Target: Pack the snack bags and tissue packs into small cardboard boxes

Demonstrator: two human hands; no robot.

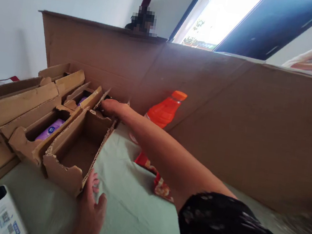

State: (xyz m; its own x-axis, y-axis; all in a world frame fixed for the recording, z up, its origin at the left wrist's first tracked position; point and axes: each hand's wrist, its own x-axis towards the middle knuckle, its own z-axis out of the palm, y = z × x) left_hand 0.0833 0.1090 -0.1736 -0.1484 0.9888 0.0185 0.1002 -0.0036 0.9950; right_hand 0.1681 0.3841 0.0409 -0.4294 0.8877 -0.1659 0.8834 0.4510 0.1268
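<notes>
An open, empty cardboard box (77,152) with torn edges lies on a pale green cloth (131,210). My right hand (112,107) reaches across to the box's far end, fingers curled over its far wall. My left hand (91,210) rests against the box's near right corner, with the fingers stretched along the wall and the thumb apart. My right arm wears a black patterned sleeve (232,232).
Similar boxes stand to the left, two holding purple packs (51,129). An orange bottle (165,111) and a red snack packet (161,186) lie beyond my arm. A tall cardboard sheet (244,125) walls the back. A white power bank (0,213) sits bottom left. Another person (143,21) is behind the sheet.
</notes>
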